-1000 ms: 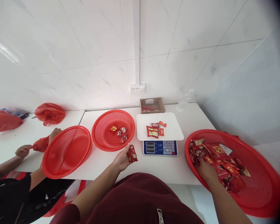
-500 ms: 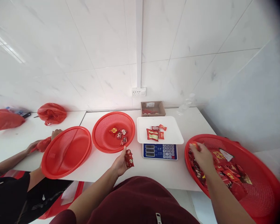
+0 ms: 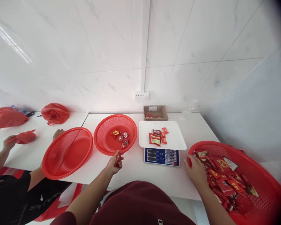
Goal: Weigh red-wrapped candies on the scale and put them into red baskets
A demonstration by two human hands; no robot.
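Observation:
My left hand (image 3: 115, 163) is closed on a small red snack packet (image 3: 117, 160), turned nearly edge-on, just in front of the middle red basket (image 3: 100, 137). Several red-wrapped sweets (image 3: 120, 137) lie in that basket. My right hand (image 3: 196, 171) is at the left rim of the large right basket (image 3: 267, 184), fingers curled. Red shows between thumb and fingers; whether it is rim or a packet I cannot tell. Many red packets (image 3: 224, 184) fill that basket. On the scale's white tray (image 3: 145, 140) lie a larger red-and-cream packet (image 3: 155, 139) and several smaller red ones (image 3: 164, 140).
The blue scale panel (image 3: 161, 157) faces me. Behind it stand a cardboard box (image 3: 155, 113) and a clear plastic item (image 3: 187, 111). To the left are an empty-looking red basket (image 3: 70, 153), red bags (image 3: 55, 114) and a co-worker's hand (image 3: 9, 143) with a red bag (image 3: 25, 137).
One more small red packet lies on the tray. My right hand has moved from inside the right basket to its rim. My left hand turned its packet. The co-worker's red bag moved left.

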